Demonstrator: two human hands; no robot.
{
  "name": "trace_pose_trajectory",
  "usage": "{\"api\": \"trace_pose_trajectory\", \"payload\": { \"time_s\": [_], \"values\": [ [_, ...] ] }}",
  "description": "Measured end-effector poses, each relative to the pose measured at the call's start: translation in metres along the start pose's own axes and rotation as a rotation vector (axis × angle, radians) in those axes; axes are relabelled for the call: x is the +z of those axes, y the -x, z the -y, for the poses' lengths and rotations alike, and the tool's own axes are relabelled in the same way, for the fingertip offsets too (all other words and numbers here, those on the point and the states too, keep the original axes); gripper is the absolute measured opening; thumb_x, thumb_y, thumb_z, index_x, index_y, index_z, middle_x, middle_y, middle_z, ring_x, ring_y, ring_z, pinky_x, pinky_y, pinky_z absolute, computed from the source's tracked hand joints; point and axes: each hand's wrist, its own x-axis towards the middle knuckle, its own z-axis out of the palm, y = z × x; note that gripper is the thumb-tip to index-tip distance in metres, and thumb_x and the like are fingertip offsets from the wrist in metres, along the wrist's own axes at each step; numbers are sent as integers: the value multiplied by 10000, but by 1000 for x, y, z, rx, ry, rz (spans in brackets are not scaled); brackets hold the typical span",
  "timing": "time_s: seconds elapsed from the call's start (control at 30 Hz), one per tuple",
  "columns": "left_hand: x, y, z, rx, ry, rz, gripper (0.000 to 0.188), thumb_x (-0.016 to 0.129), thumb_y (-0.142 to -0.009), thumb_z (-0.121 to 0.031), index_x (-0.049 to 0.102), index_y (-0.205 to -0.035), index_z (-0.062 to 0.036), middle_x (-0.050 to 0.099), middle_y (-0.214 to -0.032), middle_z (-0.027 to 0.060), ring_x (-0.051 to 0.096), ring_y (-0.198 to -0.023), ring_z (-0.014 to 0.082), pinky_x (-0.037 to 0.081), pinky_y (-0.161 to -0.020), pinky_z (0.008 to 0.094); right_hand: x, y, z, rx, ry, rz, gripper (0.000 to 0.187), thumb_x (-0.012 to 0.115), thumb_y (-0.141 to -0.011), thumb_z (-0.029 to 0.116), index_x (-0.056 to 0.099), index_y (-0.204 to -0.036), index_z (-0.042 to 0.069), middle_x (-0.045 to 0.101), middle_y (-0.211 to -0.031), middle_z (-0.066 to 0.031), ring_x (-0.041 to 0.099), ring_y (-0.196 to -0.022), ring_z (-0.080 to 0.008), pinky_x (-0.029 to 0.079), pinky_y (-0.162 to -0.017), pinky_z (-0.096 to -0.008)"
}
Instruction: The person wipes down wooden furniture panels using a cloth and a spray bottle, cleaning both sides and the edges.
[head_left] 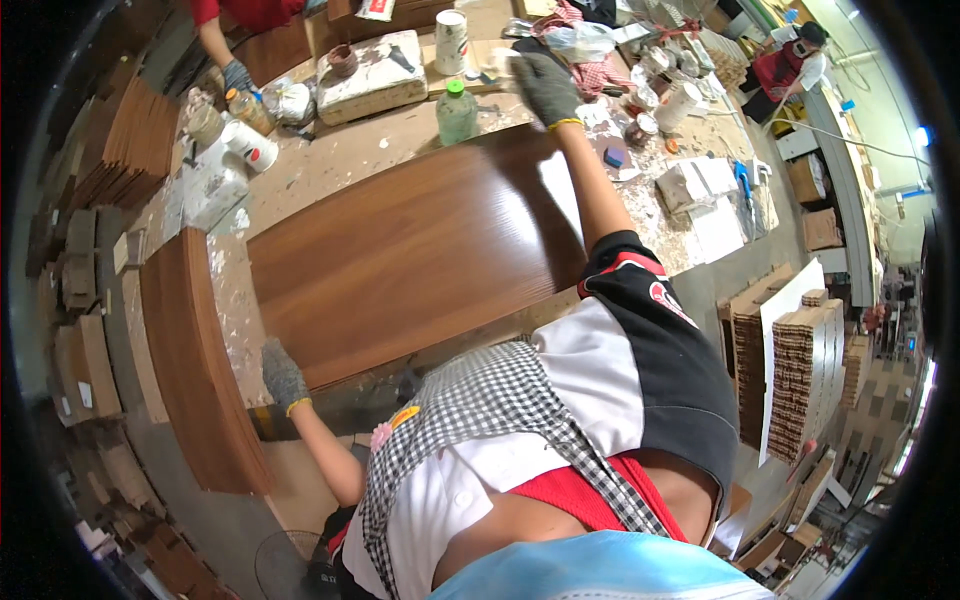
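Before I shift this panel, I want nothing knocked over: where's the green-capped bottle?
In the head view, the green-capped bottle stands at upper centre on the worktable, by the far edge of the brown panel, left of the gloved right hand.

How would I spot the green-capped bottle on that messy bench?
Find the big glossy brown panel on the workbench. By its far edge stands a see-through, greenish bottle. Its bright green cap sets it apart from the white cylindrical container just behind.
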Motion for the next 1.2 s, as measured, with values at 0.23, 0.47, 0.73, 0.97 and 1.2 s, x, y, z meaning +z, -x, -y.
{"api": "trace_pose_trajectory", "payload": {
  "time_s": [0.23, 0.47, 0.73, 0.97, 1.2],
  "values": [
    [11, -10, 1, 17, -82, -63, 435, 379, -1085, -227, 617, -1347, 25, 594, -1407, 227, 547, -1316, 356, 398, -1139, 402, 95, -7, 86, -215, 184, 363, 305, 618, -913, 429, 682, -962, 135, 707, -1021, -148, 686, -983, -355, 545, -820, -479],
    [-5, -1, -24, -75, -11, -38, 489, 354, -1101, -303, 625, -1336, 29, 604, -1409, 203, 550, -1310, 358, 387, -1139, 400, 57, 19, 69, 391, -387, -4, 501, 670, -912, 507, 720, -1166, 79, 733, -1065, -196, 700, -989, -331, 546, -852, -423],
    [-10, 3, -28, 42, -209, -7, 475, 332, -1105, -281, 608, -1358, 12, 591, -1419, 208, 542, -1313, 362, 392, -1142, 413, 103, 38, 30, 292, -1453, 117, 361, 578, -992, 333, 670, -1221, 69, 729, -1118, -89, 679, -975, -212, 564, -826, -376],
    [-15, 13, -12, -59, -213, -40, 502, 360, -1093, -343, 615, -1343, 10, 597, -1397, 235, 558, -1297, 371, 405, -1129, 420, 76, 25, 87, 509, -421, -69, 497, 592, -945, 513, 718, -1135, 72, 729, -1074, -172, 702, -907, -340, 553, -846, -437],
    [-39, 3, -144, 298, -640, -532, 460, 527, -1029, -440, 656, -1253, -59, 573, -1404, 205, 455, -1384, 420, 342, -1132, 614, 93, -1, 102, -120, 72, 406, 442, 618, -920, 534, 673, -991, 101, 713, -1042, -178, 704, -958, -388, 564, -830, -491]
  ]
}}
